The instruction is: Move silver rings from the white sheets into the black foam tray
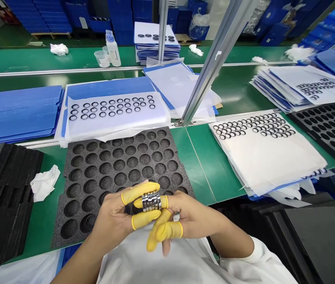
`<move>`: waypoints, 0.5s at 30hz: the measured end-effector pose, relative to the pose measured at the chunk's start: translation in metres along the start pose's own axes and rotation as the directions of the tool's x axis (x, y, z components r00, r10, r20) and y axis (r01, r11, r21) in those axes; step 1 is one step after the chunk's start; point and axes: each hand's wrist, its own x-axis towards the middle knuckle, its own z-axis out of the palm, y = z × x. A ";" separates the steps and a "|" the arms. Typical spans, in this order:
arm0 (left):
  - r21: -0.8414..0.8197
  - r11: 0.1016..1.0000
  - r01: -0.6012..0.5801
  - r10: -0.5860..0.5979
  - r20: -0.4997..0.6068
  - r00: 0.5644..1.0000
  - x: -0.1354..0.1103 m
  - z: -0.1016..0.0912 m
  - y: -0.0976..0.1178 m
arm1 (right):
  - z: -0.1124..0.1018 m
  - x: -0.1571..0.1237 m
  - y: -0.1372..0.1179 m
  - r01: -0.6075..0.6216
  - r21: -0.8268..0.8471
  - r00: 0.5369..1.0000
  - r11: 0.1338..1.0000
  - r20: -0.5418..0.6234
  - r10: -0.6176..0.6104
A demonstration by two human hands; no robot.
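Observation:
Yellow finger cots cover fingers on both hands. Between the thumb and fingers of my left hand point(116, 215) is a short stack of shiny metal rings point(151, 201), lying on its side. My right hand point(182, 217) meets the right end of the stack with a finger, its other fingers curled below. Both hands are over the near edge of a dark grey foam tray point(62, 209) with rows of round pockets. Most visible pockets hold nothing; a dark ring point(88, 223) sits in one at the near left. My hands hide several pockets.
Behind the tray, white paper point(116, 126) carries rows of black rings. Another ring-covered sheet point(268, 157) lies right, below a slanted metal post point(211, 63). Stacked black foam point(4, 205) and a crumpled white cloth point(45, 183) are left. Bottles point(114, 51) stand at the back.

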 end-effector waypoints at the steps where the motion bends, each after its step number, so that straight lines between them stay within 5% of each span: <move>1: 0.015 1.000 -0.007 0.007 -0.004 1.000 0.002 0.000 0.002 | 0.001 0.001 0.000 -0.028 0.103 1.000 0.994 0.015 0.026; 6: 0.088 0.989 -0.117 0.112 0.057 0.992 0.008 -0.001 0.010 | 0.003 0.007 0.003 -0.121 0.346 0.992 0.931 0.018 0.122; 15: 0.199 0.960 -0.199 0.166 0.173 0.971 0.004 -0.006 0.006 | 0.006 0.008 0.002 -0.108 0.317 0.984 0.942 -0.100 0.146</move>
